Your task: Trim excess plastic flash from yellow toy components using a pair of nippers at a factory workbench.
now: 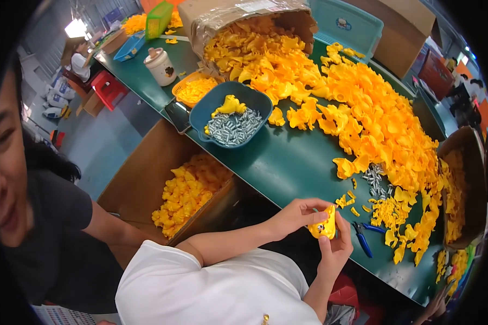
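Left hand (294,218) and right hand (337,250) grasp a yellow toy (323,225); blue pliers (364,242) lie just right of them on the bench (295,170).

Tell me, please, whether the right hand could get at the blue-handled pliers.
Probably yes: the pliers lie close beside the right hand, nothing visibly between, though it holds a yellow piece.

Left fingers (314,203), right fingers (343,230) around yellow piece (324,225); blue-handled pliers (364,244) on green table (287,168).
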The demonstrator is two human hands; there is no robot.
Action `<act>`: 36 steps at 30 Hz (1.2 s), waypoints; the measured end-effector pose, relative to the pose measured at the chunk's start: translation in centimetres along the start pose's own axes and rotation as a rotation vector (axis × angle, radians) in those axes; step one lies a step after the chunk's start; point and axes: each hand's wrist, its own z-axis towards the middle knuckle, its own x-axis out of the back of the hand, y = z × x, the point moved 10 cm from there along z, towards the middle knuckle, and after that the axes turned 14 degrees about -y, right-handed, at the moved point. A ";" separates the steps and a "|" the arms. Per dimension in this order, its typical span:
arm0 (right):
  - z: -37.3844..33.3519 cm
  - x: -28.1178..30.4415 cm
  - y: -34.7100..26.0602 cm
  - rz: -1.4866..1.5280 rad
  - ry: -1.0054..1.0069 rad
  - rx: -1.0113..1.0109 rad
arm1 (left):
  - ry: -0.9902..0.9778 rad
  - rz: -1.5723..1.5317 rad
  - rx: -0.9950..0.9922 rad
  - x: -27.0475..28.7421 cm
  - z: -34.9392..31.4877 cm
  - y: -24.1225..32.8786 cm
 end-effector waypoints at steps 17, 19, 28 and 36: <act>0.6 0.1 -0.8 0.147 -0.058 0.061 | -0.177 0.074 -0.050 -1.9 -1.1 0.8; 0.6 0.0 -1.0 0.155 -0.076 0.067 | -0.150 0.098 -0.078 -1.5 -1.3 0.8; 0.2 -0.4 -1.5 0.098 -0.096 0.034 | -0.111 0.141 -0.087 -1.7 -1.8 1.4; 0.0 -0.1 -1.7 0.091 -0.091 0.036 | -0.134 0.180 -0.113 -1.7 -1.8 1.6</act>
